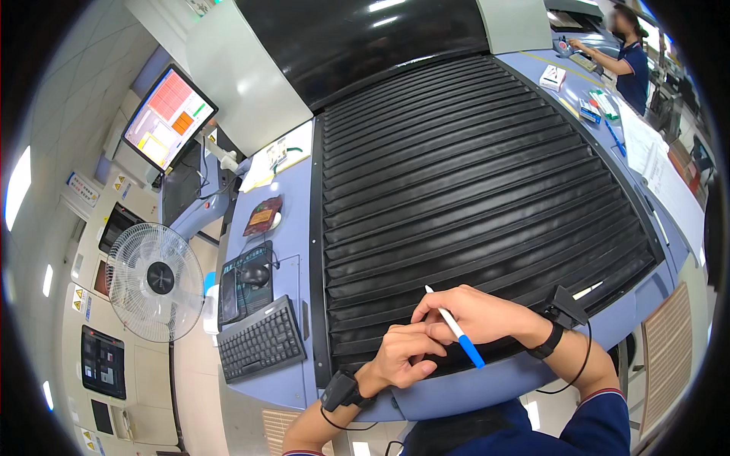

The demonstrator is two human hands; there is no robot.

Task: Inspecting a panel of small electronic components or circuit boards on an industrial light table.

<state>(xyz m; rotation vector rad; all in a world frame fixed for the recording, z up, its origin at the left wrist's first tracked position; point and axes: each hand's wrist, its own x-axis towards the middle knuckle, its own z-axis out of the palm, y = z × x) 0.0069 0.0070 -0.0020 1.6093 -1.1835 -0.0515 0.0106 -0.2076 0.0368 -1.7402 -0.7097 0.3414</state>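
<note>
My right hand (475, 313) is closed around a slim white pen (456, 328) with a blue end, which slants down to the right. My left hand (403, 352) meets the right hand's fingertips, its fingers loosely bent and its thumb apart; nothing shows in it. Both hands are over the near edge of a black ribbed bellows cover (456, 190). A black strap with a small device is on each wrist.
Left of the cover are a keyboard (262, 340), a mouse (255, 275) and a dark red packet (264, 216). A fan (156, 281) and a monitor (169, 118) stand farther left. Papers (658, 167) and a blue pen (615, 138) lie right. Another person (631, 64) works at the far right.
</note>
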